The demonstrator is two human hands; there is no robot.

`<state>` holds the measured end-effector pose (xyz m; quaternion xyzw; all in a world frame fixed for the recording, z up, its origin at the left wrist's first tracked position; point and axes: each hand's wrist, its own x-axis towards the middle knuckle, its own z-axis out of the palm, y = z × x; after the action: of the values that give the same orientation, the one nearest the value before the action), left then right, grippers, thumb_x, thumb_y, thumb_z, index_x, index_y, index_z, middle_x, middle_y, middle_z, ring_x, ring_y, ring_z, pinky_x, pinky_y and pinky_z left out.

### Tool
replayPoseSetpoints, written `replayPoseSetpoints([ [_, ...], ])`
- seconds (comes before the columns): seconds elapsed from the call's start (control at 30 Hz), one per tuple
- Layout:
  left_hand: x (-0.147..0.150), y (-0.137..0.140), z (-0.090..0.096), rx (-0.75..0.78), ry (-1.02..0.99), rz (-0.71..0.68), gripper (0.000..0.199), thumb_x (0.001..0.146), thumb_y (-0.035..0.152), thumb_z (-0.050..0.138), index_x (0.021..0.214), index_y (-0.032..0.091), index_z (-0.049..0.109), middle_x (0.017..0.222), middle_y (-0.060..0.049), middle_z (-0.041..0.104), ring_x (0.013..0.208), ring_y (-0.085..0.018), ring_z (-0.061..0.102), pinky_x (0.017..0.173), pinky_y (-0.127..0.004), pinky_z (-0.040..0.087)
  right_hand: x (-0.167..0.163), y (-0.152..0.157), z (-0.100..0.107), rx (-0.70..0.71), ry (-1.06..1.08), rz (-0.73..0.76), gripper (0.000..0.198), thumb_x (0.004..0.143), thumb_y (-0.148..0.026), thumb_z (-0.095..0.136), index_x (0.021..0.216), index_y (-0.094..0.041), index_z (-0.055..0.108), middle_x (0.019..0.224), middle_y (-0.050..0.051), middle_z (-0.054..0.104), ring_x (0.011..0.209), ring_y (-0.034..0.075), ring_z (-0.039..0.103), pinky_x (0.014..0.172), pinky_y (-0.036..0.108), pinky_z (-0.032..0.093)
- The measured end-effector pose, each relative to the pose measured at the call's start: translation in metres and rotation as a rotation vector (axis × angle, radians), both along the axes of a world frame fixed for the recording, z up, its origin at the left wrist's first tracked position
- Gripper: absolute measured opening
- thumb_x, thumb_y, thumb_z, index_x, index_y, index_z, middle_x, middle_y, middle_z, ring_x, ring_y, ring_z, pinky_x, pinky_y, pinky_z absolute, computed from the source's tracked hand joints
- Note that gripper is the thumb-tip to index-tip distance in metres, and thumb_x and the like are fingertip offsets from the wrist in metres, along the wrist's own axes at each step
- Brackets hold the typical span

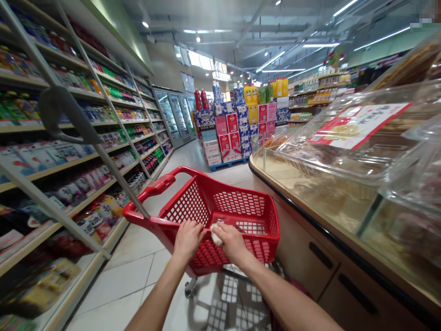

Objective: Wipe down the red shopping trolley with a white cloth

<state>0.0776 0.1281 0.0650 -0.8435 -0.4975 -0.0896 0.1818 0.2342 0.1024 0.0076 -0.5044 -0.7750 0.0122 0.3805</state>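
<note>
A red plastic shopping cart (274, 216) with lattice walls stands in front of me, and no goods show in the visible part of its basket. On its near rim rests my left hand (188, 240), the fingers curled round the edge. Just to the right, my right hand (230, 239) is closed on a crumpled white cloth or tissue (216, 235), pressed against the same rim. The cart's red handle (160, 185) is at its left end, where a grey pole with a dark grey loop (69, 117) slants up from the corner.
Shelves of drinks and packets (103, 151) run along the left. At right, a counter (330, 239) with black edging bears clear plastic food boxes (358, 124). Stacked cartons (230, 138) topped with bottles stand ahead on a blue pallet (230, 164). Glass-door fridges (175, 117) line the back.
</note>
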Motion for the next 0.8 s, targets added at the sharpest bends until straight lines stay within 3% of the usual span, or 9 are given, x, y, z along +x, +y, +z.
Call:
replayPoseSetpoints([
  [0.07, 0.000, -0.001, 0.000, -0.028, -0.014, -0.005, 0.024, 0.081, 0.035, 0.042, 0.076, 0.022, 0.061, 0.077, -0.003, 0.060, 0.076, -0.018, 0.053, 0.071, -0.031, 0.038, 0.018, -0.008, -0.009, 0.035, 0.021, 0.034, 0.038, 0.073, -0.009, 0.050, 0.106, -0.026, 0.058, 0.112, 0.005, 0.058, 0.099, 0.018, 0.054, 0.084, 0.032, 0.042],
  [0.17, 0.003, -0.006, -0.002, -0.027, -0.042, -0.009, 0.025, 0.081, 0.037, 0.043, 0.073, 0.021, 0.060, 0.076, -0.003, 0.059, 0.075, -0.017, 0.051, 0.069, -0.030, 0.036, 0.069, -0.028, -0.024, 0.017, 0.076, -0.024, 0.039, 0.073, -0.007, 0.047, 0.105, -0.025, 0.059, 0.115, 0.005, 0.057, 0.104, 0.018, 0.052, 0.087, 0.033, 0.042],
  [0.27, 0.013, -0.012, -0.008, 0.011, -0.082, -0.013, 0.025, 0.081, 0.036, 0.042, 0.076, 0.021, 0.061, 0.076, -0.003, 0.057, 0.076, -0.018, 0.049, 0.071, -0.031, 0.035, 0.129, -0.043, -0.036, -0.027, 0.160, -0.203, 0.035, 0.074, -0.011, 0.046, 0.105, -0.022, 0.059, 0.116, 0.006, 0.055, 0.104, 0.018, 0.052, 0.087, 0.033, 0.043],
  [0.33, 0.019, -0.017, -0.011, 0.036, -0.106, -0.013, 0.026, 0.082, 0.037, 0.041, 0.077, 0.021, 0.061, 0.076, -0.003, 0.057, 0.076, -0.018, 0.049, 0.070, -0.031, 0.034, 0.150, -0.047, -0.038, -0.042, 0.193, -0.341, 0.034, 0.073, -0.012, 0.045, 0.102, -0.021, 0.060, 0.115, 0.007, 0.055, 0.103, 0.018, 0.052, 0.087, 0.034, 0.044],
  [0.43, 0.025, -0.023, -0.015, 0.065, -0.127, -0.008, 0.028, 0.082, 0.037, 0.039, 0.076, 0.021, 0.060, 0.074, -0.003, 0.056, 0.075, -0.018, 0.048, 0.070, -0.032, 0.033, 0.137, -0.043, -0.033, -0.056, 0.152, -0.396, 0.037, 0.070, -0.008, 0.041, 0.100, -0.020, 0.060, 0.113, 0.008, 0.056, 0.103, 0.019, 0.052, 0.088, 0.036, 0.042],
  [0.63, 0.032, -0.029, -0.013, 0.071, -0.129, 0.026, 0.028, 0.082, 0.035, 0.039, 0.074, 0.021, 0.061, 0.073, -0.004, 0.056, 0.074, -0.019, 0.048, 0.069, -0.032, 0.033, 0.052, -0.024, -0.014, 0.021, -0.021, -0.184, 0.046, 0.066, -0.016, 0.056, 0.112, -0.022, 0.055, 0.122, 0.011, 0.049, 0.112, 0.026, 0.042, 0.094, 0.047, 0.031],
  [0.7, 0.032, -0.030, -0.014, 0.084, -0.142, 0.022, 0.028, 0.083, 0.035, 0.037, 0.074, 0.021, 0.061, 0.073, -0.004, 0.056, 0.074, -0.018, 0.048, 0.069, -0.032, 0.033, 0.058, -0.021, -0.016, 0.032, -0.011, -0.151, 0.041, 0.067, -0.010, 0.053, 0.106, -0.023, 0.058, 0.118, 0.009, 0.052, 0.110, 0.023, 0.045, 0.093, 0.043, 0.034],
  [0.8, 0.031, -0.031, -0.018, 0.109, -0.179, 0.013, 0.030, 0.084, 0.035, 0.036, 0.076, 0.021, 0.061, 0.073, -0.004, 0.056, 0.074, -0.018, 0.049, 0.070, -0.032, 0.032, 0.103, -0.020, -0.023, 0.015, 0.058, -0.177, 0.036, 0.067, -0.005, 0.049, 0.096, -0.021, 0.062, 0.111, 0.007, 0.057, 0.105, 0.019, 0.050, 0.090, 0.037, 0.039],
])
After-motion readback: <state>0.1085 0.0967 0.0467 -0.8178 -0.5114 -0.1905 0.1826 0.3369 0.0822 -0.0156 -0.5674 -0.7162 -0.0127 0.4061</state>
